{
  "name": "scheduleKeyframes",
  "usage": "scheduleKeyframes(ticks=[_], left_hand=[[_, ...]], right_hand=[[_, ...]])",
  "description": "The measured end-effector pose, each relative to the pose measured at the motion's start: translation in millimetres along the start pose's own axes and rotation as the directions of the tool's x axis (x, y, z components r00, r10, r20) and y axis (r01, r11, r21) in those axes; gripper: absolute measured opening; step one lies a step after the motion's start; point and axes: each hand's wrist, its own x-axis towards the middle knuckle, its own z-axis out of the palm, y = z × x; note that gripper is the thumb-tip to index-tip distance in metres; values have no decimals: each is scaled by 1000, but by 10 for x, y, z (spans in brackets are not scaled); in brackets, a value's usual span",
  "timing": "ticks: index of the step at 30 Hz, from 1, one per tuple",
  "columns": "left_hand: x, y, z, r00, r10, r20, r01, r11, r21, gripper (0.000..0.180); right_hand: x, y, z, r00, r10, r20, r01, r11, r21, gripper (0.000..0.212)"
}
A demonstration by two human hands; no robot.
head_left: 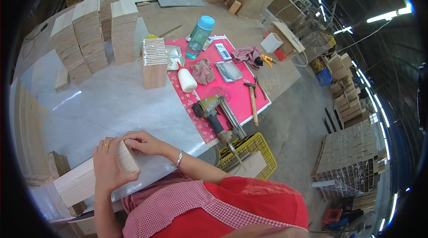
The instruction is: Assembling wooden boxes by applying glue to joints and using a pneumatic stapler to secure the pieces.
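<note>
A long pale wooden piece point(80, 182) lies at the near left of the table, its end under my hands. I cannot tell whether it is one block or several boards. My left hand point(109, 166) is wrapped over that end, thumb along the near side and fingers across the top; a ring shows on one finger. At the far corner of the same end, my right hand point(145, 143) has its fingers bent and pressed together against the wood. Whether anything small sits in those fingertips is hidden. The grey marble-like tabletop point(116, 113) spreads beyond both hands.
Tall stacks of wooden blocks point(91, 37) stand at the back left. To the right, a pink mat point(227, 93) bears a nail gun point(216, 117), a white glue bottle point(186, 80), a blue-capped water bottle point(199, 37) and a hammer point(253, 104). A yellow crate point(267, 155) stands below.
</note>
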Motion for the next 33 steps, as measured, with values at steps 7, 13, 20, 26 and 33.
scheduleKeyframes(ticks=[7,13,20,26,33], left_hand=[[101,-99,17,997,-14,70,14,1000,3,86],[168,-107,-101,998,34,56,-30,997,-71,83],[20,-78,-52,986,-90,140,91,996,3,82],[71,-83,-20,999,-5,48,3,999,38,80],[106,-95,-20,998,-10,62,8,999,34,80]], right_hand=[[177,35,-173,969,230,88,-235,970,56,24],[150,-387,-236,947,320,22,-319,947,-25,25],[197,-121,-170,957,224,186,-258,948,184,26],[227,-128,-201,965,179,194,-218,955,202,27],[253,-102,-197,974,137,181,-176,958,227,26]])
